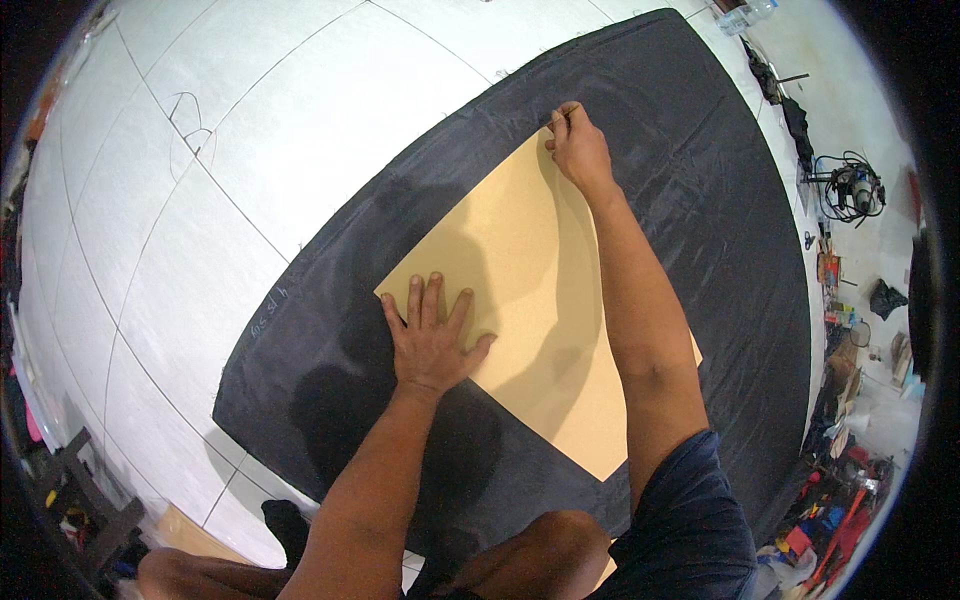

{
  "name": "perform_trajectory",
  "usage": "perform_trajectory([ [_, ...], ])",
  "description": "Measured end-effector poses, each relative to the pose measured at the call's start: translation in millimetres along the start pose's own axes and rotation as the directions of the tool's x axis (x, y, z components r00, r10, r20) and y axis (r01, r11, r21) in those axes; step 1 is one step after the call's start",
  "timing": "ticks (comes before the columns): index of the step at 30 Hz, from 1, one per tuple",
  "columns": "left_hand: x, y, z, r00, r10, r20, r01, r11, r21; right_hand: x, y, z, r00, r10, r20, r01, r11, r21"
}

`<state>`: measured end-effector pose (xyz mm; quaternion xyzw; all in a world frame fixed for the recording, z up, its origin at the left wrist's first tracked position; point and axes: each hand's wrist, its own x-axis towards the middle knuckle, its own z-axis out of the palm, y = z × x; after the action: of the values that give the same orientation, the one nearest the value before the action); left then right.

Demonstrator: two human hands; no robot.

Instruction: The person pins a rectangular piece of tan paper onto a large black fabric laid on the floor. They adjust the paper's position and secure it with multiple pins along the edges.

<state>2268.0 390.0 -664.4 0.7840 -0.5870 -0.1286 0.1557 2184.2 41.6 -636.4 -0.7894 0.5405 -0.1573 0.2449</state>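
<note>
A tan sheet of card or stiff paper (530,270) lies on a large spread of black fabric (740,330). My left hand (430,335) rests flat on the sheet's near-left corner, fingers spread. At the sheet's far corner, my right hand (578,145) has its fingers pinched together at the edge. Whether those fingers grip the card, the cloth or something small is hidden. My right forearm covers part of the sheet's right side. Pale handwritten marks show on the fabric near its left edge.
White floor tiles (200,250) surround the fabric. Along the right stand a coil of black cable (850,190), a clear plastic bottle (748,15) and a jumble of coloured items (830,530). A dark frame (95,510) is at lower left. My knee (560,545) is near the fabric.
</note>
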Motion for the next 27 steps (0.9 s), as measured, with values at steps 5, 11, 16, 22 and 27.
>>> perform_trajectory([
  [5,0,2,0,0.999,-0.02,0.028,0.02,1.0,0.015,-3,7,1,0.994,0.104,-0.036,-0.094,0.975,0.203],
  [11,-2,0,4,1.0,0.003,0.021,-0.003,1.0,0.021,-3,9,-1,0.995,0.094,-0.016,-0.09,0.982,0.168],
  [16,0,2,0,1.0,-0.007,0.003,0.007,1.0,-0.005,-5,4,-4,1.0,0.021,0.012,-0.022,0.996,0.087],
  [22,0,3,1,1.0,-0.005,0.004,0.004,1.0,0.013,-1,3,-4,0.998,0.065,-0.001,-0.065,0.995,0.071],
  [27,-2,0,3,1.0,0.002,-0.015,-0.002,1.0,0.006,-5,-3,-4,0.999,0.038,-0.009,-0.037,0.997,0.061],
])
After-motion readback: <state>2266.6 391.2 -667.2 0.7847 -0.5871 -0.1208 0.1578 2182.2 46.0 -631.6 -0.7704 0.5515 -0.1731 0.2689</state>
